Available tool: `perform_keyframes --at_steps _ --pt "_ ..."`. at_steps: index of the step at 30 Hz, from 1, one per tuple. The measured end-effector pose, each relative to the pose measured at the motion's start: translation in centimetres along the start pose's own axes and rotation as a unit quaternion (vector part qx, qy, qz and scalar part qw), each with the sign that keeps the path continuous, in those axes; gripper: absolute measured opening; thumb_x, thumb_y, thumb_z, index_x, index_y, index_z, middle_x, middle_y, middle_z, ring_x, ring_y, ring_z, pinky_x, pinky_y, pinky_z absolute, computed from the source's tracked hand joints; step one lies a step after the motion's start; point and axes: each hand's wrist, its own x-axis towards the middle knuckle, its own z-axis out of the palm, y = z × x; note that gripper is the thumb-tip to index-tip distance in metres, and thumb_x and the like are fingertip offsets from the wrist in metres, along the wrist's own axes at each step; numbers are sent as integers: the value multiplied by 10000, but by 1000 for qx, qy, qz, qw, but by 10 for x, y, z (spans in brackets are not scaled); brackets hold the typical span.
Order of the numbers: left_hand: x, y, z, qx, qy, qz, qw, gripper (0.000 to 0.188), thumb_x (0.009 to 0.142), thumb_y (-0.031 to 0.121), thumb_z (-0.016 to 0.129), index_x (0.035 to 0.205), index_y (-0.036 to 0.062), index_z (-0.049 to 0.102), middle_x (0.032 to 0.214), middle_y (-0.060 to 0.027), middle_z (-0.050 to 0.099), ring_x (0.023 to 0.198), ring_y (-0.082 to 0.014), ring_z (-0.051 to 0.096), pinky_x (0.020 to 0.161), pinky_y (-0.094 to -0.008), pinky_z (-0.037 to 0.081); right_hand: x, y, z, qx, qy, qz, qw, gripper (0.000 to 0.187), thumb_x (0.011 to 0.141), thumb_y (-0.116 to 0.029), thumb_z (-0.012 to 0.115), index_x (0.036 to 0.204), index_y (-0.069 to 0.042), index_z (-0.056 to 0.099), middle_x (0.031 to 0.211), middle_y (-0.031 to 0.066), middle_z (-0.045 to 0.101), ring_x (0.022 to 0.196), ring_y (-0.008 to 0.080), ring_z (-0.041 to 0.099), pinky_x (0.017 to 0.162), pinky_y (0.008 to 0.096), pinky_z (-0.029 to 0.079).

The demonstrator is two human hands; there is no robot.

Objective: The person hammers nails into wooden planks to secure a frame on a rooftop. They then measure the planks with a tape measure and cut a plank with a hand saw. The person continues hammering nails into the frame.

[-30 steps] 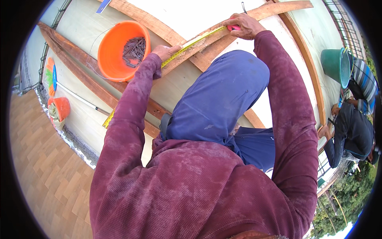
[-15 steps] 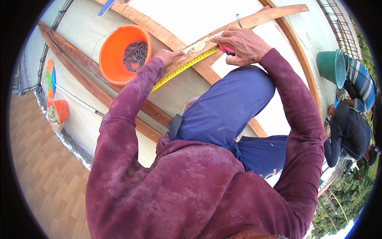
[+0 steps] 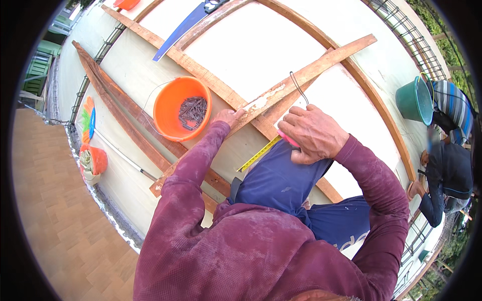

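Note:
My left hand (image 3: 228, 117) grips a long wooden plank (image 3: 321, 61) that slants across in front of me, with a pale rough patch on its face. In my right hand (image 3: 317, 134) is a pink tape measure (image 3: 288, 138), its dark strap looping up above my knuckles. A short length of yellow blade (image 3: 258, 154) sticks out toward the lower left, over my blue trouser leg and apart from the plank. Beside my left hand stands an orange bucket (image 3: 161, 113) with brown nails (image 3: 193, 111) inside.
A blue handsaw (image 3: 182, 29) lies on the timber frame (image 3: 211, 83). Dark boards (image 3: 108, 95) lie at the left, near a stick-handled duster (image 3: 92, 120) and a small orange pail (image 3: 99, 158). At right, people (image 3: 447, 165) crouch by a green bucket (image 3: 414, 101).
The tape measure has come away from the plank toward my knee, and less of its blade is out. My left hand stays on the plank. The whole view has shifted.

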Motion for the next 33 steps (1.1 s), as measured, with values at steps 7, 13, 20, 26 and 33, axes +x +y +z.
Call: perform_keyframes --at_steps 7,13,20,26,33 --pt "-20 5 -17 -5 -5 -17 1000 805 865 711 448 1089 -14 718 1133 -263 689 1056 -379 660 955 -457 468 -95 15 -22 110 177 169 963 513 668 -319 660 1095 -40 598 834 150 597 862 328 605 722 436 505" --pt "6 21 12 -21 1 4 1000 746 880 682 484 1053 5 747 1078 -232 717 1017 -333 686 914 -434 490 -243 116 99 191 106 429 877 639 733 -273 661 1304 -17 533 1099 276 656 1021 407 643 916 462 501" --pt "26 -23 17 -17 1 -13 1000 730 866 739 485 1067 96 767 1121 -153 731 1095 -364 672 940 -470 499 -262 89 298 159 83 498 848 775 758 -278 745 1443 -77 443 1230 194 575 1102 401 551 965 495 489" --pt "6 7 5 11 20 4 1000 636 918 674 466 1006 124 772 1099 -157 734 1099 -378 670 921 -491 513 -249 73 356 135 54 538 830 673 866 -278 677 1439 -14 444 1158 192 640 1081 379 603 945 479 502" --pt "0 -6 2 -27 11 11 1000 468 911 517 534 991 121 771 1099 -164 734 1078 -388 678 916 -489 523 -264 142 307 503 304 599 544 608 920 -277 627 1412 45 472 1167 214 657 1116 355 627 961 445 503"
